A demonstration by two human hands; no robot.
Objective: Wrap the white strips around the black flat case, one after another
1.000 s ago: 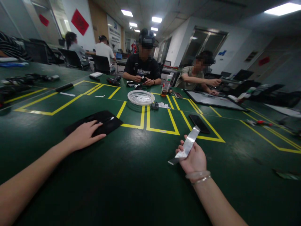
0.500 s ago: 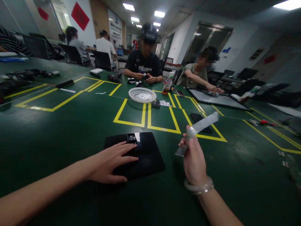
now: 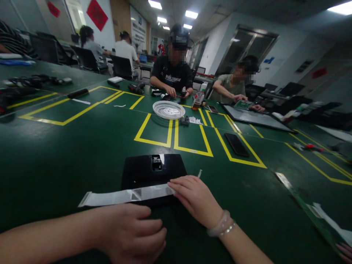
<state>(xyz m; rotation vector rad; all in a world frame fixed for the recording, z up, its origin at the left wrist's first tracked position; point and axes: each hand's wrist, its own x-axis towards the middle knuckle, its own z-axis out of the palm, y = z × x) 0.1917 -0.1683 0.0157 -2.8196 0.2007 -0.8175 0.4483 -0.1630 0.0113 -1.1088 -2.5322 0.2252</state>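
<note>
Ribbon cable (image 3: 129, 195) has swung over black panel (image 3: 154, 178); right hand (image 3: 196, 198) pinches it near one end, left hand (image 3: 134, 231) loosely curled, seemingly empty. Probably positioning; next calls for gentle lowering.

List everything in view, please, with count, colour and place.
Table: 1, green, foreground
Plate: 1, black, foreground
Ribbon cable: 1, whitish, over the plate
Apparent phone: 1, black, right of plate
Basket: 1, white, table centre
Bottle: 1, partly brown, right of basket
Circuit board: 1, green, near right
Framed panel: 1, grey, far right
Smaller items: uncounted, mixed, tabletop
Tape outlines: several, yellow, on table
Other people: several, mixed clothing, beyond table
Chairs: several, black, background
Lights: several, white, ceiling
Bracelets: 2, pale, right wrist
Left hand: 1, bare, front
Right hand: 1, bare, gripping ribbon cable
</note>
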